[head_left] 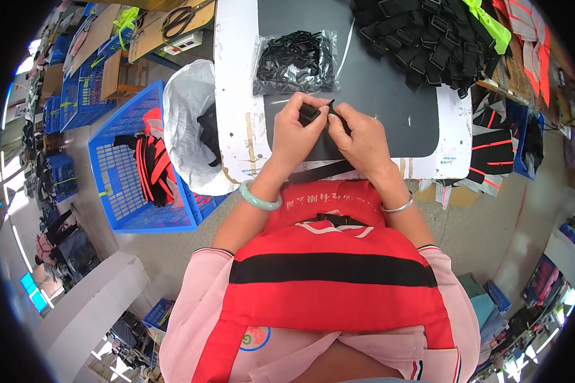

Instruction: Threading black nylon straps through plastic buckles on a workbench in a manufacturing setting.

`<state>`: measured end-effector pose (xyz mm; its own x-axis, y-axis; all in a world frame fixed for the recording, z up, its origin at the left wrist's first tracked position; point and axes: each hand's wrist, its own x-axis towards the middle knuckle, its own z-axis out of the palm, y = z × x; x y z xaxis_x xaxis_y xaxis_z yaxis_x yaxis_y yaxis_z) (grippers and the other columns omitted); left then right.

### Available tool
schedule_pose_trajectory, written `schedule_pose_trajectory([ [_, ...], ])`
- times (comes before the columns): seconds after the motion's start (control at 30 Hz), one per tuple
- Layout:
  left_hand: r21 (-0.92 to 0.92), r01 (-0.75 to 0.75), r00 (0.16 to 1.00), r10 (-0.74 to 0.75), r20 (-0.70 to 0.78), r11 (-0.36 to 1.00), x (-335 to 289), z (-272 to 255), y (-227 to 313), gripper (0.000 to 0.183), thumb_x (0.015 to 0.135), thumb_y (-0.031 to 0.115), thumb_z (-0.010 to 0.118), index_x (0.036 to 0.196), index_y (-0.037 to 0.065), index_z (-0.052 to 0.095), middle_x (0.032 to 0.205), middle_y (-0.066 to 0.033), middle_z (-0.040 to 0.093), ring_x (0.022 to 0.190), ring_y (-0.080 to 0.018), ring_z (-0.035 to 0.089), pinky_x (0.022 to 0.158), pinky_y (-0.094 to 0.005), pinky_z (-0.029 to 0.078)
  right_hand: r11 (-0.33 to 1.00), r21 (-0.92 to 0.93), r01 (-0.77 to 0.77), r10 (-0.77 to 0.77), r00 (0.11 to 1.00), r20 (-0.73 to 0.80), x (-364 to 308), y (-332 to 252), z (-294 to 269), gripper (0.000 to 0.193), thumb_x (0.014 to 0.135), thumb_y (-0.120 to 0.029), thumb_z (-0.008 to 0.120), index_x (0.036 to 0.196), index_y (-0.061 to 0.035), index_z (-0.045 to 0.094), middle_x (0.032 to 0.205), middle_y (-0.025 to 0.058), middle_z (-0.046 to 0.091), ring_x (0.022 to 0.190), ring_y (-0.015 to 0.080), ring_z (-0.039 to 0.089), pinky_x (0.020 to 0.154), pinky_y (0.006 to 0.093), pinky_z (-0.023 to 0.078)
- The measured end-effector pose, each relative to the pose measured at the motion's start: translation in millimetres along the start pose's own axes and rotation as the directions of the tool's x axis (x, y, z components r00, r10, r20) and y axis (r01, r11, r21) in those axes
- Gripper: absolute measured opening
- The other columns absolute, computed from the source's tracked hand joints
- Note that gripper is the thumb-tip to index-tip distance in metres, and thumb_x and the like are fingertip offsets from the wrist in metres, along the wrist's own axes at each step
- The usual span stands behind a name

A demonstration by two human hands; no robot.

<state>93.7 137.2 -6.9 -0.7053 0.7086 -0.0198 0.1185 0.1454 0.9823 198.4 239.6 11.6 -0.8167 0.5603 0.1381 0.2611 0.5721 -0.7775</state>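
Close together over the dark grey table mat point(383, 143), both my hands are closed in pinches. My left hand point(298, 131) grips a small black plastic buckle point(309, 113), partly covered by the fingers. In my right hand point(362, 137) is the end of a black webbing strap point(340, 121), its tip showing between the two thumbs. A length of the strap crosses below the hands near the table's front edge. Just beyond my left hand lies a clear plastic bag point(294, 62) of small black plastic pieces.
A heap of black straps with buckles point(428, 41) covers the table's far right. At the left, a white sack point(188, 121) stands against a blue crate point(108, 185) with black and red fabric pieces. Scissors point(180, 20) lie far left. Striped fabric point(492, 150) sits at the right.
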Motion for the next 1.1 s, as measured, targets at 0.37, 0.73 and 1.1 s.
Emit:
schedule_pose_trajectory([
  [0.37,-0.512,0.469,0.88,-0.334,0.336,0.719,-3,-27,12,0.011,0.085,0.006,0.064,0.09,0.002,0.055,0.098,-0.0127,0.063,0.083,-0.0211,0.066,0.067,-0.029,0.057,0.968,0.146,-0.205,0.172,0.962,0.21,-6,-5,-23,0.015,0.082,-0.019,0.057,0.081,-0.0031,0.057,0.059,0.0158,0.053,0.051,0.0307,0.052,0.051,0.0378,0.04],
  [0.73,-0.523,0.68,0.726,-0.369,0.581,0.514,-13,-37,12,0.013,0.08,0.001,0.067,0.086,0.003,0.056,0.099,-0.0123,0.06,0.082,-0.0209,0.065,0.07,-0.0289,0.057,0.965,0.193,-0.179,0.099,0.926,0.365,-13,-6,-35,0.018,0.083,-0.015,0.057,0.075,0.0009,0.055,0.054,0.0079,0.044,0.049,0.0122,0.039,0.046,0.0293,0.033],
  [1.1,-0.578,0.423,0.905,-0.293,0.308,0.698,-24,-22,18,0.017,0.076,-0.004,0.071,0.084,0.002,0.057,0.101,-0.0104,0.059,0.086,-0.0146,0.06,0.078,-0.0266,0.051,0.989,0.138,-0.046,0.008,0.964,0.266,-13,-17,-34,0.015,0.081,-0.017,0.057,0.078,-0.0024,0.054,0.061,0.0169,0.052,0.056,0.0345,0.053,0.051,0.0395,0.041],
])
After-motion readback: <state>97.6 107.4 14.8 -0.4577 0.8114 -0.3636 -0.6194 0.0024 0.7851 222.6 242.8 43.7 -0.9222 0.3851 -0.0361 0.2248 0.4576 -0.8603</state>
